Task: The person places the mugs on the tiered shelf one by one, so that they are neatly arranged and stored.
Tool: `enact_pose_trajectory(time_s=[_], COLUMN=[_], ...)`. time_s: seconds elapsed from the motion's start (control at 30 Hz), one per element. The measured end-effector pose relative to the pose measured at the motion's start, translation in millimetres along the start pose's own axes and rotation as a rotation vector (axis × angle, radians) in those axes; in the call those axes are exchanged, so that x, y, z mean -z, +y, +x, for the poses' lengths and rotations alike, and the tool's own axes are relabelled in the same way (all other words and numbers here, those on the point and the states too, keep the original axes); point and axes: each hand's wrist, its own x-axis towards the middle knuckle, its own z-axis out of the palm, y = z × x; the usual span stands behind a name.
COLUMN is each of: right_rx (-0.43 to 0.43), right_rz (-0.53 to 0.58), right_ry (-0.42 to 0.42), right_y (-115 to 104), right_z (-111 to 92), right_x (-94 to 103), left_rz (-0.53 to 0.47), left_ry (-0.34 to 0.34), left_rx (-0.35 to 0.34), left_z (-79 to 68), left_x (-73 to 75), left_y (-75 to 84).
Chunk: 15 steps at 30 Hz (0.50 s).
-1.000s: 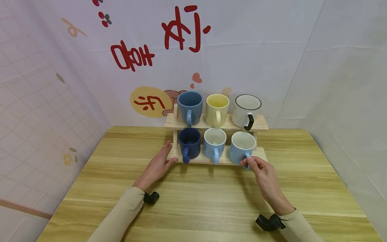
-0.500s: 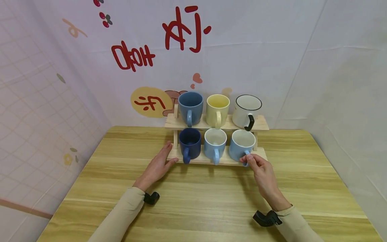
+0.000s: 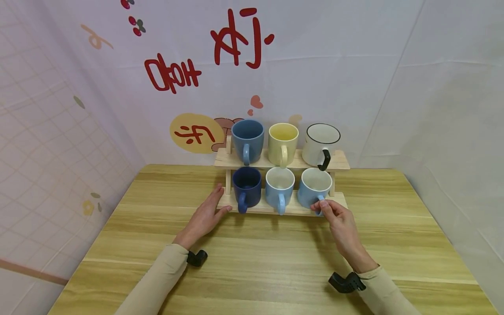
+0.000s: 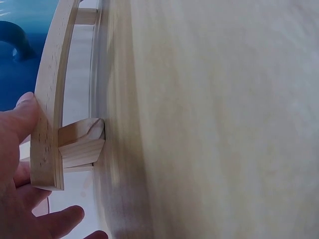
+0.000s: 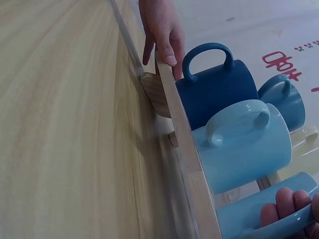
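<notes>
A light blue mug [image 3: 312,191] stands at the right end of the lower shelf, and my right hand [image 3: 341,223] pinches its handle between thumb and fingers. In the right wrist view the fingers [image 5: 285,201] curl round that handle [image 5: 284,225]. My left hand [image 3: 204,216] rests against the left end of the two-tier wooden rack [image 3: 261,209]. Its thumb lies on the front edge of the lower board [image 4: 49,99], with the other fingers extended past the end. Beside the held mug are another light blue mug [image 3: 278,192] and a dark blue mug [image 3: 247,192], handles facing me.
On the upper shelf stand a grey-blue mug [image 3: 248,131], a yellow mug [image 3: 282,142] and a white mug [image 3: 320,146] with black rim and handle. The wooden table [image 3: 252,267] stretches in front of the rack. A white printed cloth [image 3: 354,87] hangs behind.
My right hand has moved the light blue mug slightly back and to the left on the lower shelf. The left hand has stayed at the rack's end.
</notes>
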Motion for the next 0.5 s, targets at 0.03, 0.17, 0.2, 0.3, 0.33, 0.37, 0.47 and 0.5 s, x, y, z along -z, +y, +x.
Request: enact_pose_trajectory(time_s=[0.03, 0.17, 0.2, 0.3, 0.33, 0.37, 0.47, 0.5], right_rx=[0.004, 0.016, 0.016, 0.015, 0.014, 0.011, 0.006, 0.008], right_rz=[0.0, -0.011, -0.02, -0.047, -0.055, -0.068, -0.127, -0.155], right_ry=[-0.003, -0.018, -0.021, -0.03, -0.034, -0.037, -0.053, -0.054], right_y=[-0.3, -2.1, -2.7, -3.2, -3.3, -3.3, -3.1, -3.4], right_z=[0.5, 2.4, 2.5, 2.5, 2.2, 1.6, -1.6, -3.3], right_x=[0.3, 2.6, 3.5, 7.0, 8.4, 9.9, 16.3, 18.5], left_rz=[-0.001, -0.004, 0.0, 0.017, 0.025, 0.037, 0.083, 0.095], left_ry=[-0.001, -0.01, -0.013, -0.014, -0.014, -0.011, -0.005, -0.004], left_rx=[0.001, 0.009, 0.01, 0.002, 0.001, -0.003, -0.011, -0.01], left_z=[0.0, 0.8, 1.4, 3.8, 4.9, 6.0, 8.9, 9.5], left_x=[0.2, 1.4, 1.5, 2.7, 3.3, 3.9, 6.5, 7.5], left_y=[0.0, 0.6, 0.7, 1.6, 2.1, 2.6, 4.8, 5.9])
